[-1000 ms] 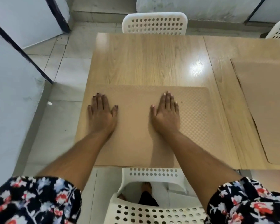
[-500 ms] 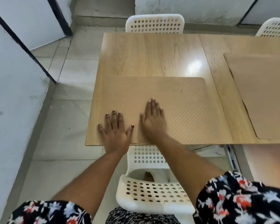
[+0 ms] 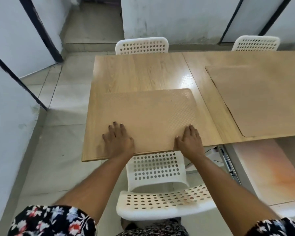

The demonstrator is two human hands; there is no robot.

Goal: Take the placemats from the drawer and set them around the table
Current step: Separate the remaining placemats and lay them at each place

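Both hands, left (image 3: 117, 142) & right (image 3: 190, 140), lay flat, fingers spread, on one mat (image 3: 148, 116); 2nd mat (image 3: 262, 99) sat well right of them. Far-side seats prob. unset.

text: none legible | labels: none | numbers: none | signs: none

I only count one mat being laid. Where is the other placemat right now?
In the head view, the other placemat lies flat on the table, to the right of the mat under both hands, near the far right chair.
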